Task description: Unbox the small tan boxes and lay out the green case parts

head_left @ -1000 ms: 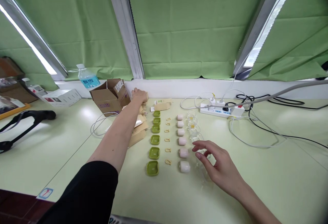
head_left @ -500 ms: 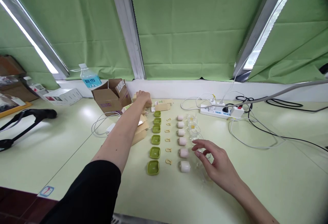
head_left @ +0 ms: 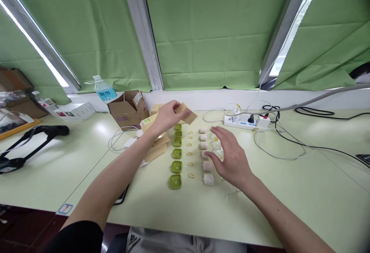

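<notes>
My left hand [head_left: 171, 115] pinches a small flat tan cardboard box [head_left: 187, 115] above the far end of a column of green square dishes [head_left: 175, 181]. To the right of the dishes runs a column of small yellow clips or rings [head_left: 190, 176], then one of pale pinkish-white cylinders [head_left: 208, 179]. My right hand [head_left: 231, 154] hovers over the clear plastic pieces [head_left: 229, 187], thumb and fingers apart, with nothing in it. It partly covers those pieces and some cylinders. More flattened tan cartons [head_left: 156, 149] lie in a pile beneath my left forearm.
An open brown cardboard box [head_left: 128, 110] and a blue-labelled bottle [head_left: 104, 90] stand at the back left. A white power strip [head_left: 241, 122] with tangled cables lies at the back right. A phone [head_left: 122, 196] is near the front edge, and a black frame [head_left: 34, 141] sits far left.
My left hand has come up from the back of the table and moved right, now with a tan box in it. My right hand has shifted up and left, its fingers spreading wider.
</notes>
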Tool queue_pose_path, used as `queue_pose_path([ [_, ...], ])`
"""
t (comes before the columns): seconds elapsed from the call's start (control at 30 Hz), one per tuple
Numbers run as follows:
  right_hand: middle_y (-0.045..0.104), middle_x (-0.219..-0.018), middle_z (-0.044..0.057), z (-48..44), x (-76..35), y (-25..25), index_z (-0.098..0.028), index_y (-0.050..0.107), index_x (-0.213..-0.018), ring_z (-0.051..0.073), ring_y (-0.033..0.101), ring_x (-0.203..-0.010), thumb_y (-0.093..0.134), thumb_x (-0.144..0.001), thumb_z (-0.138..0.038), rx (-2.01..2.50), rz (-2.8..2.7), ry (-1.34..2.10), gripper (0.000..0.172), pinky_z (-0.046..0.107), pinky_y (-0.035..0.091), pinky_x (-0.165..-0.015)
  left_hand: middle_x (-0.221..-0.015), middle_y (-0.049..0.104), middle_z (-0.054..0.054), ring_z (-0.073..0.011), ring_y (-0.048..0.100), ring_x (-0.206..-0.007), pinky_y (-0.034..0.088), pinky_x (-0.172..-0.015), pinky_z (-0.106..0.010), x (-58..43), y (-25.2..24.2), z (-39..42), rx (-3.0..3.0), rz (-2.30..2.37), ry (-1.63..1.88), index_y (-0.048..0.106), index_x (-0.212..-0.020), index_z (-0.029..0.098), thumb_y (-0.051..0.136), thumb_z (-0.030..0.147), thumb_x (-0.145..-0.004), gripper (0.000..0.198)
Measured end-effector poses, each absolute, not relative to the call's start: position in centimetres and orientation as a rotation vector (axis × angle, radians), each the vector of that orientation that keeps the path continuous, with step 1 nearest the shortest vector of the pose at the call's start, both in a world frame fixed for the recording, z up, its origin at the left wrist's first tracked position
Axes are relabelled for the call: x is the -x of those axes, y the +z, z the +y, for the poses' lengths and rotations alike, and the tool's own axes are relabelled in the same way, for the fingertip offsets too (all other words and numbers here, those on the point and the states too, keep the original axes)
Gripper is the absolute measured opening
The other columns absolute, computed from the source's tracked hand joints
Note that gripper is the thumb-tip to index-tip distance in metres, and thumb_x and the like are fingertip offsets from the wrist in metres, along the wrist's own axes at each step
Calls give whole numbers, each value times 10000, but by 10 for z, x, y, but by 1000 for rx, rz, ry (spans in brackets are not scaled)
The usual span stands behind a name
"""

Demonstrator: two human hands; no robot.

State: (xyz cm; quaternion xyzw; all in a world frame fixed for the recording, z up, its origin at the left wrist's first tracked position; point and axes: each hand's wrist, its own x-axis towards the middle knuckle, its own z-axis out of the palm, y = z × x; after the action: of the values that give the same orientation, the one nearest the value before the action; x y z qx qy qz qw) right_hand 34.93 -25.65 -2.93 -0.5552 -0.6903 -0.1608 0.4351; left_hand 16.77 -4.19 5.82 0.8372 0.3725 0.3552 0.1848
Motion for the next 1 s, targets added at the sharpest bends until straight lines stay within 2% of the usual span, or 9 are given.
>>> queue_pose_path([
  [0.1,449,-1645,239,-241,-333,-17,-183,233,-1671,426,429,-1546,740,-941,-561,1370,-1721,-491,966,645,520,-1170,-937,743,-39,-197,636,-817,483,-707,-307,-157,45,-103,-2237,920,992,719,-1002,204,765,588,-857,413],
  [0.17,503,-1600,248,-234,-322,-17,-177,203,-1676,426,517,-1478,741,-927,-600,1353,-1736,-481,1014,627,576,-1098,-952,741,-38,-203,652,-848,510,-740,-314,-153,33,-129,-2186,875,982,725,-1016,208,799,555,-839,396],
  [0.3,704,-1353,202,-230,-311,-33,-185,365,-1578,379,726,-1173,698,-986,-477,1342,-1746,-496,739,550,656,-904,-994,736,-63,-221,681,-911,543,-812,-342,-147,9,-143,-2068,788,934,709,-1150,202,772,548,-882,442],
  [0.4,728,-1320,194,-230,-315,-46,-168,433,-1520,355,744,-1132,681,-998,-397,1310,-1756,-533,621,514,657,-882,-1034,729,-72,-214,691,-948,547,-874,-353,-139,-2,-138,-2053,597,834,570,-1432,217,629,517,-1006,524],
  [0.47,734,-1320,195,-232,-320,-50,-161,457,-1511,351,744,-1133,686,-993,-381,1285,-1777,-577,608,510,652,-886,-1120,732,-80,-220,687,-1024,541,-931,-370,-133,-5,-136,-2115,532,793,463,-1532,252,577,459,-1045,541],
  [0.6,730,-1361,182,-238,-324,-49,-170,477,-1527,346,723,-1201,689,-994,-357,1251,-1856,-638,603,510,633,-952,-1338,685,-102,-256,645,-1192,556,-918,-376,-123,-8,-141,-2261,572,827,408,-1548,314,604,357,-1026,559],
  [0.73,698,-1432,174,-243,-321,-46,-186,441,-1571,342,690,-1268,648,-1028,-351,1275,-1969,-628,604,488,648,-926,-1288,684,-99,-246,669,-1139,582,-834,-361,-116,-12,-146,-2350,556,815,373,-1542,323,591,289,-1017,570],
  [0.83,670,-1470,177,-245,-320,-46,-201,414,-1601,342,659,-1317,604,-1052,-323,1323,-2030,-603,594,458,666,-855,-1277,668,-100,-238,672,-1131,593,-894,-385,-113,-15,-146,-2433,477,844,360,-1535,306,587,222,-999,588],
  [1.0,651,-1482,179,-243,-321,-48,-198,412,-1596,348,619,-1363,574,-1050,-233,1288,-2072,-593,571,491,653,-948,-1437,562,-131,-238,653,-1143,598,-955,-406,-114,-19,-149,-2500,405,859,387,-1493,289,567,144,-962,579],
])
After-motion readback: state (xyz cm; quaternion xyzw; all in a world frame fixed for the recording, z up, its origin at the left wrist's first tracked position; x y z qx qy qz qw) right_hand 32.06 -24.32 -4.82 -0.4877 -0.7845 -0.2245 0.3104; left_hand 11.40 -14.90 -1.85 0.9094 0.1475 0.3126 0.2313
